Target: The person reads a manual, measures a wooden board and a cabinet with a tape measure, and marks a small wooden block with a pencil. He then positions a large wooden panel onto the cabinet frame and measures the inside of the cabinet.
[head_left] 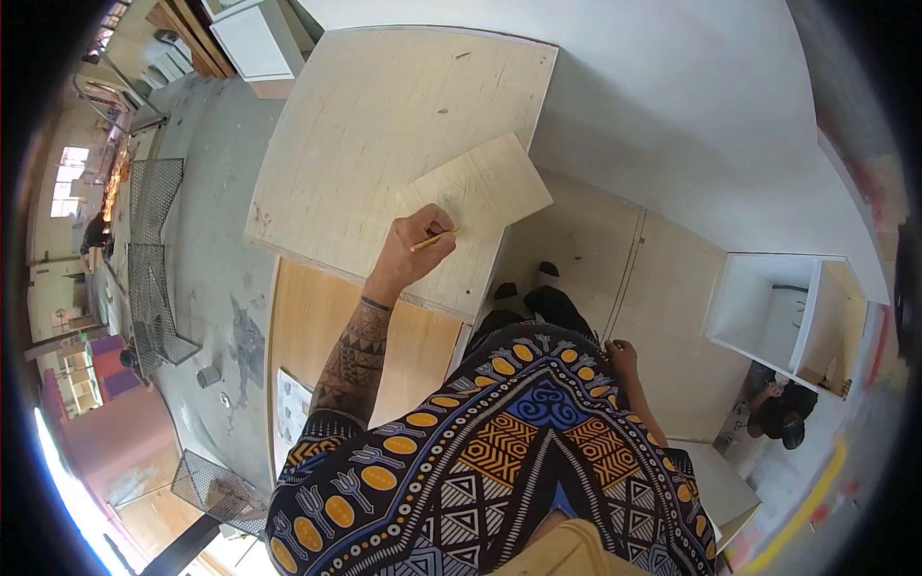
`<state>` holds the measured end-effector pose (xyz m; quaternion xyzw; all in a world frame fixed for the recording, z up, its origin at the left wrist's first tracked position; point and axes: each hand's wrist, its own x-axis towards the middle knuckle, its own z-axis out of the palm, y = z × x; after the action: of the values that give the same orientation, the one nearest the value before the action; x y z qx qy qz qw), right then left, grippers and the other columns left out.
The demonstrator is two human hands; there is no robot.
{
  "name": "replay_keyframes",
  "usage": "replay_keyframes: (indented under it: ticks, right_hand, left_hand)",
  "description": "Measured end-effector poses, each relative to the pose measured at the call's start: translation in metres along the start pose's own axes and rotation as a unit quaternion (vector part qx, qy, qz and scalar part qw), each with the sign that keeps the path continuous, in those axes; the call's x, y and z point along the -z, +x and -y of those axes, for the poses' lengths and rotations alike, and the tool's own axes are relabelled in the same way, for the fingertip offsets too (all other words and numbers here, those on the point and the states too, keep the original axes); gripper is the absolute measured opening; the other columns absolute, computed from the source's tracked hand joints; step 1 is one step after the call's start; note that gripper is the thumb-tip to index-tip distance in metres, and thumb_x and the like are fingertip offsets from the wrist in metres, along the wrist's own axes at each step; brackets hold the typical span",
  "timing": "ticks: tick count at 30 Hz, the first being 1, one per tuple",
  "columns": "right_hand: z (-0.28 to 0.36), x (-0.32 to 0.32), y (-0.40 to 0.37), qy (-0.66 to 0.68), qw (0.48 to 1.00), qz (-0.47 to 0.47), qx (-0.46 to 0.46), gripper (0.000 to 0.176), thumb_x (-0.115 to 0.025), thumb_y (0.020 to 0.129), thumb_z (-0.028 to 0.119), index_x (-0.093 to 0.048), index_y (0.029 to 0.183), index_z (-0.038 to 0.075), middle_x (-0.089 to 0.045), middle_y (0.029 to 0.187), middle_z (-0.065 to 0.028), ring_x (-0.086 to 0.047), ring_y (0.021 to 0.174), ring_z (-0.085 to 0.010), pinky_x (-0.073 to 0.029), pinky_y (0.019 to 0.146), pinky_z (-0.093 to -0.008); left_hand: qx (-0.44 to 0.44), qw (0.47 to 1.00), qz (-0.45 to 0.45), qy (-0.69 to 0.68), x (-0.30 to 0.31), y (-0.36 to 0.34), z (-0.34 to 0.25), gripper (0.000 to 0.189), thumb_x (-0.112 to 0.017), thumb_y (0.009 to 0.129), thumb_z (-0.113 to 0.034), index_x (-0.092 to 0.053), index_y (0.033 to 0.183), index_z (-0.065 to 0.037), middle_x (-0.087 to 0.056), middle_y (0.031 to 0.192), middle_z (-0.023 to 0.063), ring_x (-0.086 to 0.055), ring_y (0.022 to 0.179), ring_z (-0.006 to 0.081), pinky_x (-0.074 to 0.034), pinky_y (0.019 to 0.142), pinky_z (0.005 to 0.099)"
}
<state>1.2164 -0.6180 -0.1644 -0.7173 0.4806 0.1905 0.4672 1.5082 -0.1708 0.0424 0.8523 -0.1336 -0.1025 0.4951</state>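
View from the head camera, looking down over the person's patterned shirt (499, 461). The left hand (415, 248), on a tattooed forearm, is reaching forward and resting on a small plywood panel (485, 197); its fingers (434, 223) are closing narrowly around a yellow pencil (434, 239), which is lying roughly level with its tip pointing to the right, on or just above the panel's face. The small panel is lying flat and turned at an angle, partly overlapping the near right corner of a large pale plywood sheet (375, 115), with its near edge hanging past that sheet. The large sheet is in turn lying on a browner wooden table (307, 326), on which a printed paper (291, 408) is showing near the person's left elbow. The right hand (622, 357) is hanging at the person's side near the hip, well apart from the panel; the fingers are appearing curled, but whether they are holding anything cannot be told. The person's shoes (526, 280) are showing on the floor just beside the table edge. To the right, an open white cabinet (759, 307) is standing on the floor, and another person (783, 411) is crouching near it. Wire mesh racks (154, 250) are standing well off to the left.
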Motion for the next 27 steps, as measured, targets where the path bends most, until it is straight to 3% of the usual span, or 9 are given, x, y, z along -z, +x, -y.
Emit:
replay_keyframes:
  ticks: [4, 10, 13, 15, 18, 22, 25, 27]
  right_hand:
    - [-0.012, 0.000, 0.002, -0.067, 0.997, 0.001, 0.040, 0.047, -0.075, 0.097, 0.020, -0.063, 0.133, -0.009, -0.075, 0.105, -0.0202, -0.075, 0.083, -0.0236, -0.060, 0.068, -0.0357]
    - [-0.007, 0.002, -0.001, -0.061, 0.998, 0.004, 0.004, 0.049, -0.076, 0.096, 0.021, -0.063, 0.133, -0.009, -0.075, 0.108, -0.0214, -0.076, 0.085, -0.0241, -0.060, 0.070, -0.0364]
    - [-0.006, 0.000, 0.003, -0.083, 0.996, 0.000, 0.041, 0.049, -0.076, 0.097, 0.021, -0.063, 0.133, -0.008, -0.075, 0.107, -0.0210, -0.075, 0.085, -0.0248, -0.060, 0.070, -0.0375]
    - [0.002, 0.000, -0.002, -0.072, 0.997, 0.004, 0.033, 0.048, -0.076, 0.097, 0.021, -0.063, 0.133, -0.008, -0.075, 0.107, -0.0212, -0.075, 0.085, -0.0252, -0.059, 0.071, -0.0376]
    - [0.008, -0.001, -0.003, -0.040, 0.999, 0.005, 0.021, 0.047, -0.076, 0.097, 0.021, -0.063, 0.132, -0.008, -0.076, 0.106, -0.0214, -0.076, 0.085, -0.0255, -0.059, 0.072, -0.0379]
    - [0.000, -0.002, 0.007, -0.057, 0.998, 0.012, 0.026, 0.045, -0.076, 0.096, 0.020, -0.064, 0.131, -0.007, -0.076, 0.101, -0.0204, -0.076, 0.083, -0.0244, -0.060, 0.072, -0.0374]
    - [-0.008, -0.004, 0.015, -0.024, 0.999, 0.013, 0.025, 0.045, -0.076, 0.096, 0.020, -0.064, 0.131, -0.006, -0.076, 0.101, -0.0196, -0.076, 0.082, -0.0243, -0.060, 0.069, -0.0370]
    - [-0.008, 0.000, 0.014, -0.032, 0.999, 0.015, 0.024, 0.046, -0.076, 0.096, 0.020, -0.064, 0.131, -0.006, -0.076, 0.101, -0.0198, -0.076, 0.082, -0.0246, -0.060, 0.069, -0.0371]
  left_hand:
    - [-0.032, 0.999, -0.001, 0.007, -0.005, 0.003, 0.011, 0.011, -0.074, 0.091, -0.006, -0.066, 0.094, 0.002, -0.069, 0.080, 0.0054, -0.062, 0.070, 0.0080, -0.052, 0.063, 0.0254]
    - [-0.019, 1.000, -0.010, 0.009, -0.008, 0.003, 0.013, 0.010, -0.073, 0.091, -0.005, -0.066, 0.092, 0.002, -0.069, 0.080, 0.0052, -0.061, 0.070, 0.0077, -0.052, 0.063, 0.0253]
    - [0.016, 1.000, 0.001, 0.008, -0.008, 0.004, 0.011, 0.010, -0.073, 0.091, -0.005, -0.066, 0.092, 0.002, -0.069, 0.079, 0.0051, -0.061, 0.070, 0.0078, -0.052, 0.063, 0.0256]
    - [-0.022, 0.999, -0.035, 0.022, -0.011, 0.004, 0.012, 0.010, -0.073, 0.091, -0.004, -0.066, 0.092, 0.003, -0.069, 0.077, 0.0044, -0.061, 0.068, 0.0074, -0.051, 0.061, 0.0250]
    - [-0.007, 1.000, 0.004, 0.029, -0.007, -0.002, 0.019, 0.011, -0.074, 0.089, -0.007, -0.069, 0.091, 0.002, -0.071, 0.076, 0.0091, -0.064, 0.065, 0.0117, -0.053, 0.060, 0.0294]
    - [-0.014, 1.000, -0.023, -0.004, -0.010, 0.002, 0.005, 0.012, -0.075, 0.091, -0.008, -0.069, 0.089, 0.003, -0.072, 0.076, 0.0085, -0.064, 0.066, 0.0112, -0.053, 0.059, 0.0291]
    - [0.012, 0.999, -0.041, -0.018, -0.009, 0.005, 0.005, 0.013, -0.075, 0.091, -0.009, -0.070, 0.089, 0.003, -0.072, 0.076, 0.0077, -0.064, 0.067, 0.0101, -0.053, 0.060, 0.0277]
    - [0.043, 0.999, -0.005, -0.013, -0.007, 0.000, 0.008, 0.012, -0.076, 0.091, -0.008, -0.071, 0.091, 0.003, -0.072, 0.077, 0.0066, -0.063, 0.068, 0.0088, -0.053, 0.062, 0.0264]
